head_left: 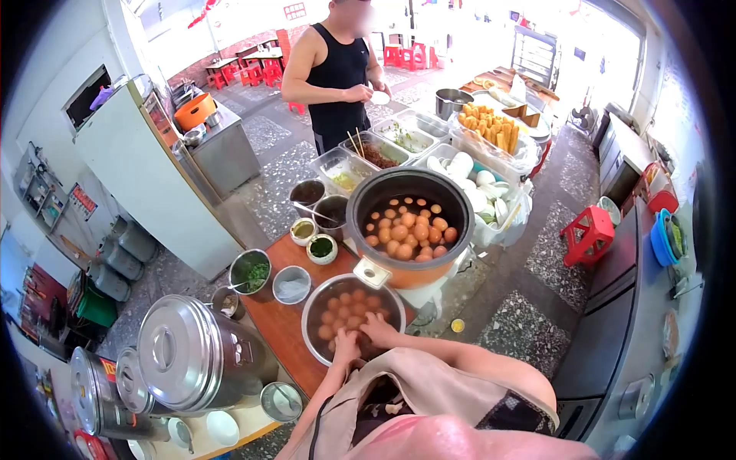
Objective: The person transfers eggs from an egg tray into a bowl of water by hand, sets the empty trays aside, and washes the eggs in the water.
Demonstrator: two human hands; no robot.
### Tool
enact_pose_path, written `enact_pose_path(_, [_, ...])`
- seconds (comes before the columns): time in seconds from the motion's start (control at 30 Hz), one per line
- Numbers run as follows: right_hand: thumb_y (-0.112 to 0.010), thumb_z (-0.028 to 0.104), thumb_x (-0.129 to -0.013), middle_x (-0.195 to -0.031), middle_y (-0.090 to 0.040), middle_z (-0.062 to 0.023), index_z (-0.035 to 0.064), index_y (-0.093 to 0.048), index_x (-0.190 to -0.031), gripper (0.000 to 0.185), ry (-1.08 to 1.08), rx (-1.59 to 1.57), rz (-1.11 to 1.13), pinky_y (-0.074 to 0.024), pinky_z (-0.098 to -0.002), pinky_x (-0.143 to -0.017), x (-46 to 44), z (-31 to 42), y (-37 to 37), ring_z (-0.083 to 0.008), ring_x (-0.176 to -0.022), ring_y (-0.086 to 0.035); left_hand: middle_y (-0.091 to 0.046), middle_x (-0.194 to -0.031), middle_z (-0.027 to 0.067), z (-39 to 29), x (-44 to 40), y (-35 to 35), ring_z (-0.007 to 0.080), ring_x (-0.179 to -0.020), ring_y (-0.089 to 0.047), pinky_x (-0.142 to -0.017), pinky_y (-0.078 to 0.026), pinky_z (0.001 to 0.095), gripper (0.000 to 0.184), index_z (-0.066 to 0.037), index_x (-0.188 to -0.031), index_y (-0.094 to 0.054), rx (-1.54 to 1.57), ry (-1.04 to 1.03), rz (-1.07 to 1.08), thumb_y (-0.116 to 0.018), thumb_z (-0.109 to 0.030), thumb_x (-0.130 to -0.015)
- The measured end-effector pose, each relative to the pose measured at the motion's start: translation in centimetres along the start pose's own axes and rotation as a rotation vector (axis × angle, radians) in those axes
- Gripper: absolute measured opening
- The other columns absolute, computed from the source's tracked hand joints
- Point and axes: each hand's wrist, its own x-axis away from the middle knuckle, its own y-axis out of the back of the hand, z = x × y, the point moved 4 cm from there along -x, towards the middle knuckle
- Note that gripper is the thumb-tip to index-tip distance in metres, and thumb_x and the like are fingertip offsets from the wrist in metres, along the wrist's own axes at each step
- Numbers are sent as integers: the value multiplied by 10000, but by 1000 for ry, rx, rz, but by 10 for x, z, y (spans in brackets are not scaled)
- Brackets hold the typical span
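A wide steel bowl (pixel 310 314) holds many brown eggs (pixel 356 297) under liquid. My left hand (pixel 346 346) reaches into its near side, fingers curled down among the eggs. Close by on the right, my right hand (pixel 378 330) dips in too, its fingers bent. The fingertips of both are partly hidden, and I cannot make out what is in them. Just beyond the bowl stands a large dark-lined cooker pot (pixel 357 205) with more brown eggs (pixel 406 230) in dark liquid.
The wooden table (pixel 285 337) also carries a bowl of chopped greens (pixel 251 272), small jars (pixel 322 249) and a bowl with a clear bag (pixel 292 285). Large lidded steel pots (pixel 188 353) stand left. Fried dough sticks (pixel 491 126) lie beyond. A person (pixel 337 77) in black stands across, holding something white.
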Motion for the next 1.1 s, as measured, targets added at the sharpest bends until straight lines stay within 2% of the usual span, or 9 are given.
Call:
enact_pose_path(0.07, [-607, 112, -723, -1178, -419, -245, 119, -534, -1060, 344, -40, 29, -33, -472, -505, -766, 2, 4, 1, -459, -958, -538, -494, -1100, 230, -4, 3, 6, 446, -923, -540, -805, -466, 452, 257, -86, -979, -568, 88, 30, 38, -608, -112, -726])
enact_pose_path(0.13, [-620, 139, -720, -1160, -465, -253, 82, -498, -1052, 358, -404, -91, 145, -486, -504, -745, -2, -6, 4, -445, -897, -572, -530, -1052, 218, -10, -1, 9, 424, -919, -553, -795, -468, 449, 294, -81, -996, -546, 84, 110, 147, -616, -140, -716])
enact_pose_path(0.27, [-631, 243, -723, -1062, -568, -238, 46, -514, -1005, 363, -380, -77, 159, -498, -494, -729, -1, -3, 15, -415, -843, -605, -627, -907, 182, -37, -1, 28, 366, -882, -601, -772, -479, 453, 389, -84, -1021, -520, -2, 349, 469, -624, -255, -688])
enact_pose_path(0.4, [-608, 430, -710, -926, -645, -201, 44, -576, -988, 476, -432, -89, 169, -499, -474, -750, -3, -2, 12, -369, -832, -628, -646, -870, 207, -39, -2, 33, 391, -834, -619, -745, -496, 468, 378, -78, -955, -605, -21, 436, 339, -589, -367, -712])
enact_pose_path(0.7, [-559, 297, -779, -1072, -542, -252, 50, -600, -943, 299, -269, -129, 91, -482, -490, -767, 2, -4, -1, -435, -885, -578, -631, -876, 189, -13, 1, 7, 385, -806, -614, -716, -502, 458, 248, -82, -872, -640, 3, 242, 243, -558, -289, -762])
enact_pose_path(0.8, [-550, 231, -792, -1121, -499, -257, 71, -592, -964, 238, -18, 47, -109, -477, -503, -754, 3, 2, 7, -474, -871, -563, -597, -912, 215, -10, 4, 5, 414, -801, -597, -707, -493, 480, 178, -85, -884, -631, 27, 96, 130, -544, -205, -785])
enact_pose_path(0.87, [-561, 216, -786, -1052, -548, -250, 64, -577, -987, 253, -311, -114, -11, -477, -505, -744, 1, -7, 3, -455, -877, -570, -580, -921, 216, -10, 4, 6, 423, -788, -592, -699, -490, 481, 149, -90, -896, -622, 40, 40, 91, -548, -153, -784])
enact_pose_path(1.07, [-600, 344, -729, -873, -617, -233, 16, -564, -995, 424, -483, -157, 162, -489, -485, -751, -3, 0, 10, -399, -867, -596, -597, -915, 212, -18, 1, 16, 419, -788, -600, -717, -491, 472, 276, -112, -1007, -577, 132, 71, 156, -600, -150, -734])
enact_pose_path(1.1, [-600, 344, -729, -873, -617, -233, 16, -564, -995, 424, -486, -159, 162, -489, -485, -751, -2, 0, 10, -399, -867, -596, -616, -901, 209, -19, 1, 19, 404, -807, -609, -736, -493, 466, 275, -108, -993, -589, 166, 209, 201, -599, -199, -733])
